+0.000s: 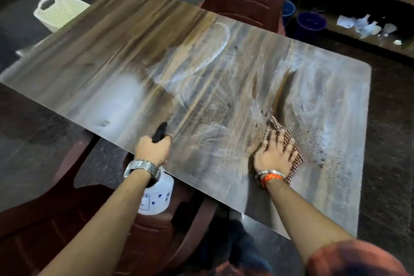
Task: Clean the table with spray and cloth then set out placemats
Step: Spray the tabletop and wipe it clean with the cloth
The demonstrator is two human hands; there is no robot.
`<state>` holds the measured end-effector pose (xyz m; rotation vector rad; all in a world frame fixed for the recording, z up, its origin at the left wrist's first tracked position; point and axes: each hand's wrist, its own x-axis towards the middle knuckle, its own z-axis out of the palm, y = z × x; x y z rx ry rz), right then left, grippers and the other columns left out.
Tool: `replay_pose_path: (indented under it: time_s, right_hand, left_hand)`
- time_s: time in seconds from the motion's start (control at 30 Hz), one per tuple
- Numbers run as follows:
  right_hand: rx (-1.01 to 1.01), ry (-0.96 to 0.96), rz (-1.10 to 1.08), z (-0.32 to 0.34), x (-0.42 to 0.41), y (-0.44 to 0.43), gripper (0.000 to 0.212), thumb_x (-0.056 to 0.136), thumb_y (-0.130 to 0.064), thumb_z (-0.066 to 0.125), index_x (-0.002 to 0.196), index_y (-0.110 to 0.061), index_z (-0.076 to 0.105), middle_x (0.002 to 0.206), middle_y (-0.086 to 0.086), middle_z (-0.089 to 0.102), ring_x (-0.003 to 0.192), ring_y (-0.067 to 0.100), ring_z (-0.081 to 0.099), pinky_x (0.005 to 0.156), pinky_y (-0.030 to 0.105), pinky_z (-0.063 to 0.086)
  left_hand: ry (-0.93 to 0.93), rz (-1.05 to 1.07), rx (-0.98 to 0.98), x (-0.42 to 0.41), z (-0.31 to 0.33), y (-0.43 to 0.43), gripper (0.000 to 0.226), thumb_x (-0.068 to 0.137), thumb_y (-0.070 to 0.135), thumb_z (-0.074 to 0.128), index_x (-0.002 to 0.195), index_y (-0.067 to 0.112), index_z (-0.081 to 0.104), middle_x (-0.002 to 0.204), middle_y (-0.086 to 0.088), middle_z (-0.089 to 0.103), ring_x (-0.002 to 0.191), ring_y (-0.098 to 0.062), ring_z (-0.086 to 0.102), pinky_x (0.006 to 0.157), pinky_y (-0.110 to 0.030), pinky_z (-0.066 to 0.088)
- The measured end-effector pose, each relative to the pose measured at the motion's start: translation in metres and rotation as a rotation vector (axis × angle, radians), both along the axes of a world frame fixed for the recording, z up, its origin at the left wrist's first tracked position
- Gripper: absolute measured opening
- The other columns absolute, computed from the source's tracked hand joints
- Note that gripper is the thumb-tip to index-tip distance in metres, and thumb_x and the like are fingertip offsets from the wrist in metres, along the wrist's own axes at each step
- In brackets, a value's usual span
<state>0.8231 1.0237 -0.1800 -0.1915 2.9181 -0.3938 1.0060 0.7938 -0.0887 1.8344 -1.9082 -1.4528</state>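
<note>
One table [112,56], one spray bottle [156,195], one cloth [289,141], two hands, one basket [60,12]

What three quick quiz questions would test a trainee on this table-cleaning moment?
1. True or false: the left hand holds the spray bottle.
2. What lies under the right hand? A) sponge B) checked cloth C) placemat
3. Fill in: the speckled dirt sits on the table to the ___ of the cloth.

Key: 1 true; 2 B; 3 right.
</note>
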Motion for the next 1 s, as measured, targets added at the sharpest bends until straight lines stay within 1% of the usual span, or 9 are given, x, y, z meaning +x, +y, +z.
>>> replay_pose_path:
  time_s: [0.1,0.2,0.27,0.37,0.5,0.63,0.77,0.87,1.0]
  right_hand:
    - [-0.001,-0.014,0.249,0.001,0.006,-0.079,0.056,0.093,-0.037,0.03,0.148,-0.026,0.032,0.159,-0.003,0.021,0.146,0.031,0.013,0.117,0.051,0.005]
    - [-0.05,-0.026,0.737,0.004,0.054,-0.16,0.056,0.089,-0.033,0.037,0.145,-0.026,0.039,0.157,-0.001,0.026,0.145,0.033,0.017,0.115,0.052,0.009]
    - [-0.053,-0.061,1.134,0.008,0.101,-0.195,0.051,0.095,-0.035,0.037,0.145,-0.028,0.039,0.158,-0.004,0.025,0.146,0.032,0.013,0.115,0.051,0.007]
    - [-0.022,-0.071,1.434,0.01,0.126,-0.212,0.049,0.098,-0.038,0.037,0.146,-0.03,0.035,0.158,-0.01,0.021,0.147,0.026,0.009,0.118,0.048,0.005]
    - [-0.021,0.059,1.388,0.003,0.079,-0.214,0.051,0.095,-0.042,0.04,0.145,-0.04,0.033,0.159,-0.012,0.019,0.147,0.025,0.013,0.117,0.047,0.004]
    - [0.003,0.121,0.871,-0.001,-0.026,-0.197,0.053,0.092,-0.04,0.041,0.145,-0.04,0.032,0.159,-0.007,0.018,0.144,0.029,0.018,0.115,0.05,0.012]
    - [-0.019,0.005,0.424,0.0,-0.072,-0.171,0.051,0.096,-0.039,0.035,0.148,-0.038,0.029,0.161,-0.005,0.011,0.147,0.03,0.01,0.117,0.051,0.006]
    - [-0.044,0.076,0.62,0.0,-0.026,-0.189,0.051,0.095,-0.035,0.033,0.146,-0.03,0.037,0.16,0.0,0.018,0.145,0.033,0.015,0.117,0.05,0.008]
    - [-0.201,0.01,1.328,-0.003,0.043,-0.212,0.054,0.076,-0.031,0.038,0.123,-0.019,0.064,0.146,0.018,0.042,0.132,0.038,0.039,0.113,0.05,0.027]
  left_hand:
    - [-0.048,0.054,-0.028,0.016,0.006,-0.013,0.051,0.062,0.055,0.06,0.079,0.008,0.073,0.07,-0.011,0.077,0.06,-0.036,0.072,0.067,-0.048,0.063]
    - [-0.053,0.118,-0.028,0.03,0.007,-0.012,0.037,0.078,0.039,0.064,0.075,0.004,0.074,0.063,-0.007,0.075,0.043,-0.026,0.062,0.059,-0.036,0.057]
    - [-0.051,0.161,-0.032,0.04,0.008,-0.011,0.033,0.081,0.032,0.063,0.066,0.004,0.073,0.055,-0.009,0.071,0.045,-0.028,0.06,0.06,-0.038,0.053]
    - [-0.051,0.205,-0.039,0.053,0.009,-0.012,0.034,0.081,0.032,0.063,0.062,0.005,0.07,0.049,-0.012,0.066,0.047,-0.03,0.059,0.056,-0.033,0.047]
    - [0.014,0.256,-0.005,0.061,0.005,-0.018,0.029,0.084,0.03,0.068,0.073,0.003,0.072,0.059,-0.007,0.071,0.046,-0.026,0.057,0.056,-0.036,0.048]
    - [0.022,0.279,0.008,0.066,0.003,-0.017,0.028,0.087,0.029,0.068,0.079,0.002,0.072,0.06,-0.004,0.07,0.042,-0.023,0.054,0.051,-0.032,0.045]
    - [0.031,0.277,0.027,0.065,0.006,-0.012,0.026,0.089,0.026,0.066,0.077,0.004,0.07,0.064,-0.008,0.07,0.037,-0.021,0.05,0.05,-0.03,0.043]
    - [0.038,0.278,0.039,0.064,0.006,-0.015,0.028,0.089,0.026,0.067,0.077,0.002,0.071,0.063,-0.007,0.071,0.037,-0.023,0.052,0.053,-0.033,0.046]
    - [0.063,0.215,0.056,0.053,0.013,-0.025,0.032,0.091,0.028,0.067,0.073,0.002,0.068,0.065,-0.013,0.073,0.037,-0.024,0.052,0.054,-0.032,0.045]
